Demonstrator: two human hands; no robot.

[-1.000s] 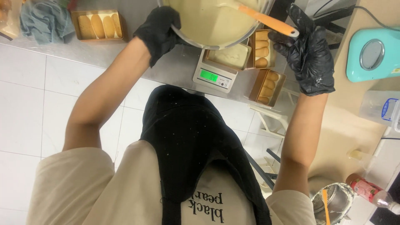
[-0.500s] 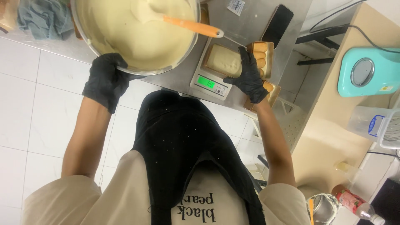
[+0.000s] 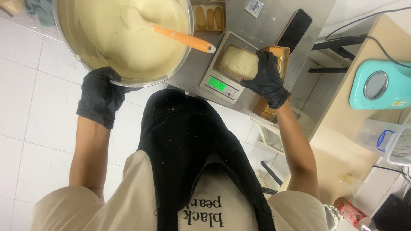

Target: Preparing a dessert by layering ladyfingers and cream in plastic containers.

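Note:
My left hand (image 3: 100, 96), in a black glove, grips the near rim of a large steel bowl (image 3: 64, 45) full of pale batter (image 3: 128, 38). An orange-handled spatula (image 3: 184, 39) lies in the batter, its handle sticking out over the rim. My right hand (image 3: 265, 79), also gloved in black, is closed on the right side of a loaf tin (image 3: 237, 62) filled with batter. The tin stands on a small digital scale (image 3: 222, 85) with a lit green display.
A tray of finger biscuits (image 3: 208, 17) and a dark phone (image 3: 295, 31) lie on the steel counter (image 3: 252, 23). Another brown tin (image 3: 265, 112) sits below my right wrist. At the right are a teal device (image 3: 379, 85) and a clear plastic box (image 3: 385, 141).
My right hand left the spatula end and came down onto the tin on the scale. The bowl shifted left in view, and the spatula now rests in it.

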